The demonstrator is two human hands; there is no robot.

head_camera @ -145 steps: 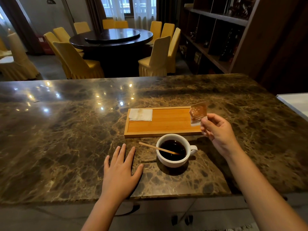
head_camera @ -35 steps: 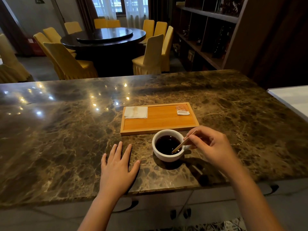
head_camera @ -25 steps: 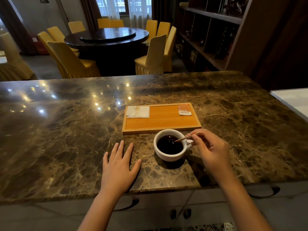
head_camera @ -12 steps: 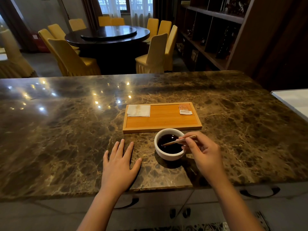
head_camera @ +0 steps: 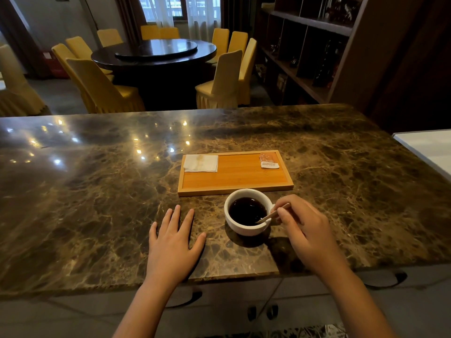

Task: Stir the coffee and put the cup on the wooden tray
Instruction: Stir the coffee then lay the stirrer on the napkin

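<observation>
A white cup [head_camera: 234, 226] of dark coffee [head_camera: 246, 211] stands on the marble counter [head_camera: 97, 196], just in front of the wooden tray [head_camera: 234, 179]. My right hand [head_camera: 305, 228] pinches a thin wooden stir stick [head_camera: 269, 216] at the cup's right rim, its lower tip dipped in the coffee. The cup's handle is hidden behind my fingers. My left hand [head_camera: 174, 245] lies flat on the counter with fingers spread, left of the cup and apart from it.
On the tray lie a folded white napkin [head_camera: 200, 163] at the back left and an orange sachet [head_camera: 269, 161] at the back right. A white surface [head_camera: 429, 147] adjoins the counter at the right. Beyond are a round table [head_camera: 156, 51], yellow chairs and shelves.
The sachet went from my right hand onto the tray. My right hand took the stick and has been circling it in the coffee; its tip now sits at the cup's right side. The left hand stayed flat.
</observation>
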